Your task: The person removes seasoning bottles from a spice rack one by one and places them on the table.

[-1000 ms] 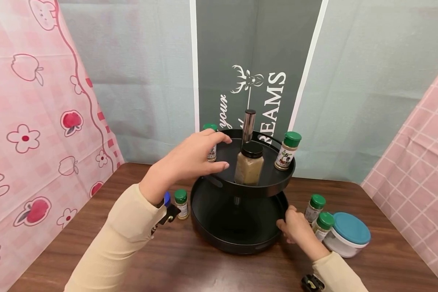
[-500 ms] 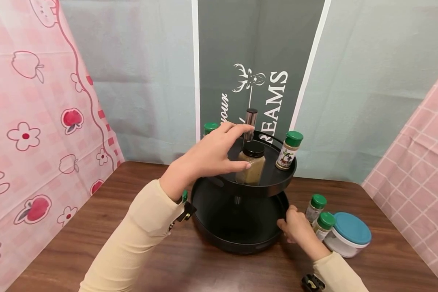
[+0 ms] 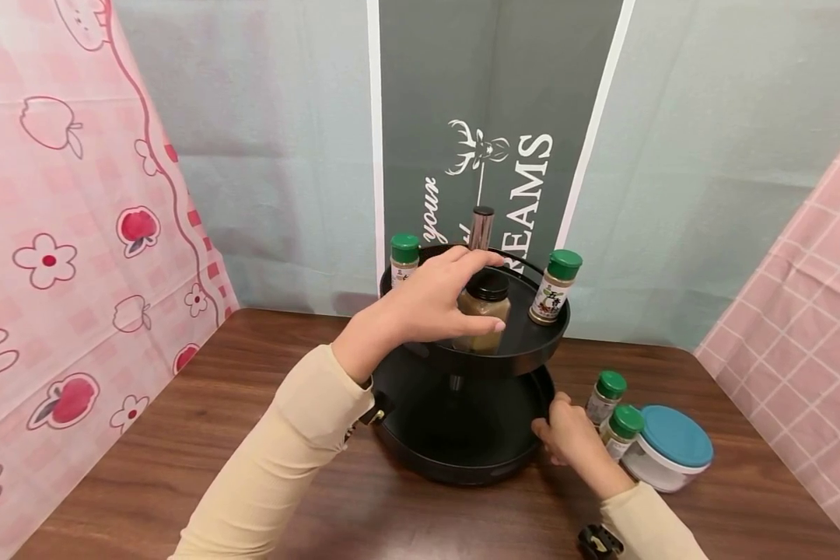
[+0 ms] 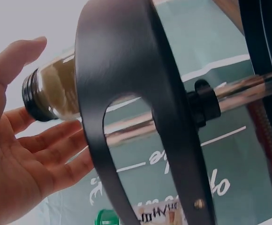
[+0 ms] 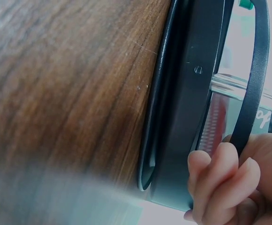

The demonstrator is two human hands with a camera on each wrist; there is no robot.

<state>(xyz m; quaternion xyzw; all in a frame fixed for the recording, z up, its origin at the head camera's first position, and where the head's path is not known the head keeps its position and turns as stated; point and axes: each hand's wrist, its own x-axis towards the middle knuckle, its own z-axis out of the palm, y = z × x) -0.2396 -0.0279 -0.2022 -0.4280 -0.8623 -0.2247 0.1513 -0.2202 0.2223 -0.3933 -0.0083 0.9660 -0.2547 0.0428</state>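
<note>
A two-tier black round rack [image 3: 504, 364] stands on the table, with a metal post through its middle. On its upper tray is a square clear jar [image 3: 488, 306] of tan powder with a black lid. My left hand [image 3: 420, 303] reaches around this jar, thumb in front and fingers behind. In the left wrist view a gap shows between the thumb [image 4: 26, 51] and the jar. My right hand [image 3: 572, 439] grips the lower tray's right rim, its fingers curled over the edge [image 5: 248, 112] in the right wrist view.
Two green-capped spice bottles stand on the upper tray, one at the left [image 3: 404, 253], one at the right [image 3: 553, 294]. Right of the rack are two more spice bottles [image 3: 621, 428] and a white tub with a blue lid [image 3: 674, 437]. Printed cloths hang behind and at both sides.
My left hand has moved right across the upper tray, from beside the left spice bottle to around the jar. The right hand stays on the lower rim.
</note>
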